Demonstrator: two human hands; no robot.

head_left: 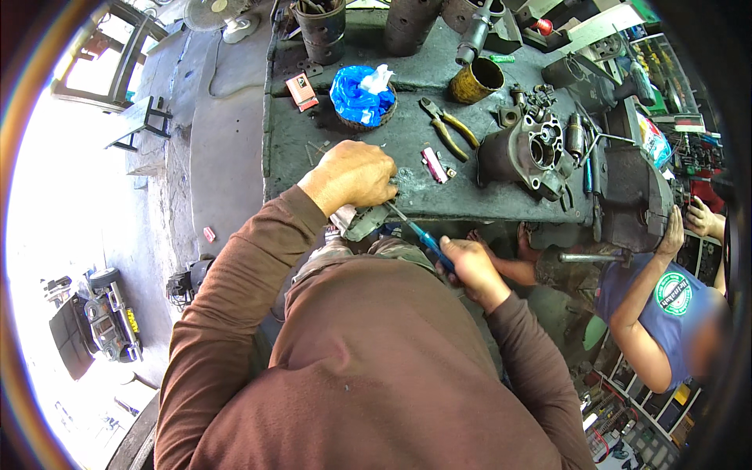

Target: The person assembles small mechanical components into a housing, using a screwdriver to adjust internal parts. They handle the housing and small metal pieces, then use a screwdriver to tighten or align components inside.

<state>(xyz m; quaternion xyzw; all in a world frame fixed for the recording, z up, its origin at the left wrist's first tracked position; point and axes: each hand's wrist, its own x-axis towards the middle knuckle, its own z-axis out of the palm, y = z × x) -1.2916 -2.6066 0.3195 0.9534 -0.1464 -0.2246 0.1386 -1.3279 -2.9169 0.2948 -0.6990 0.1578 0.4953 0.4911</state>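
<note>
My right hand (472, 272) is wrapped round the blue handle of a screwdriver (425, 238). Its thin shaft points up and left, toward the front edge of the workbench (439, 205). At that edge my left hand (354, 174) is closed, its fingers curled downward near the screwdriver's tip. A greyish piece (365, 222) shows just below the left hand; the hand hides most of it, and I cannot tell what it is. Yellow-handled pliers (447, 130) and a small pink-and-white item (434, 165) lie on the bench to the right of my left hand.
A basket with blue plastic (362, 95), a small red box (301, 92), a rusty yellow can (476, 81) and a metal housing (526, 150) stand on the bench. At the right, a person in a blue shirt (654, 305) has their hands at a dark metal block (638, 188).
</note>
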